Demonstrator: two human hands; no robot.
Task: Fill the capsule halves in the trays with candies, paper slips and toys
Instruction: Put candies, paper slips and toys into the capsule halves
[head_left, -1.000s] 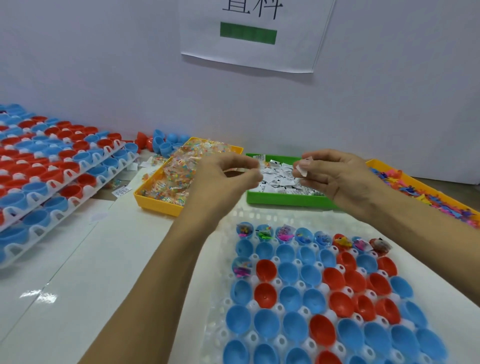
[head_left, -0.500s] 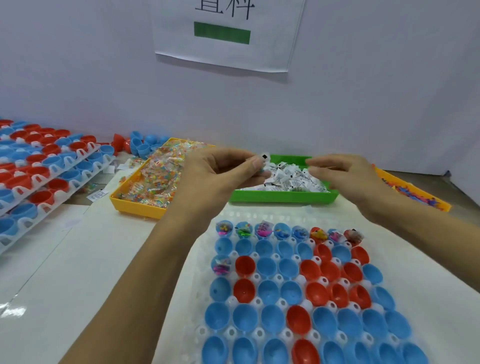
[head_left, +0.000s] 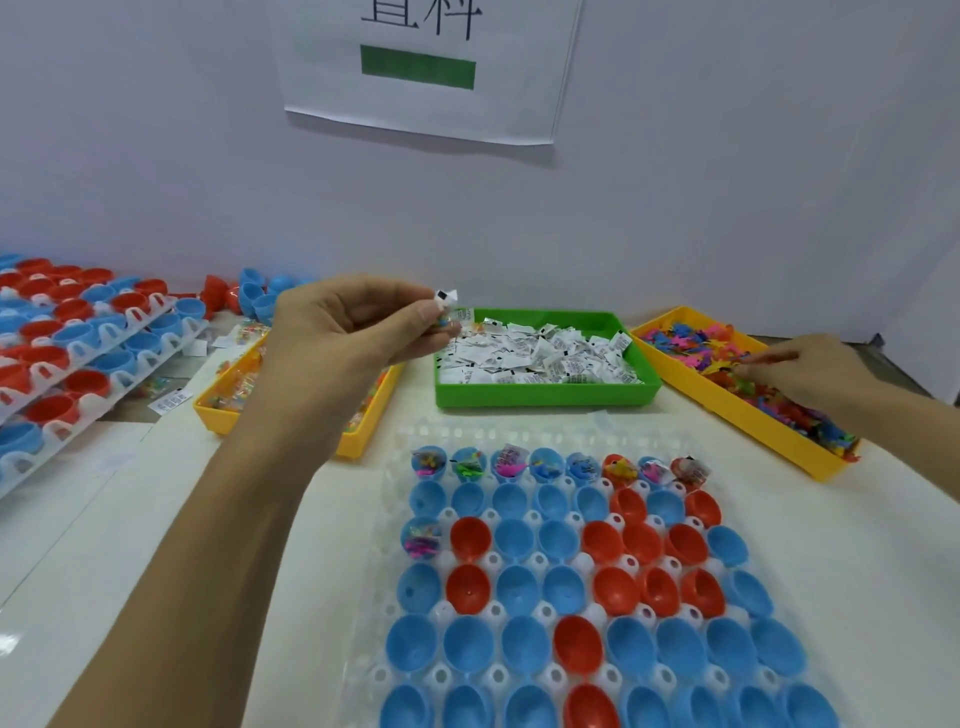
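White folded paper slip (head_left: 445, 297) with black print, frame centre, pinched by left hand (head_left: 353, 332) fingers; right hand (head_left: 810, 371) fingers pinching in toys (head_left: 727, 364), right.

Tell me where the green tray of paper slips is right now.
In the head view, the green tray sits centre, behind the capsule tray, between two yellow trays, candies left, toys right.

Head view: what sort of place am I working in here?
Probably a small packing or assembly station for toy capsules. A clear plastic tray holds rows of blue and red capsule halves, a green bin of folded paper slips stands behind it, and stacked white trays of more halves wait at left.
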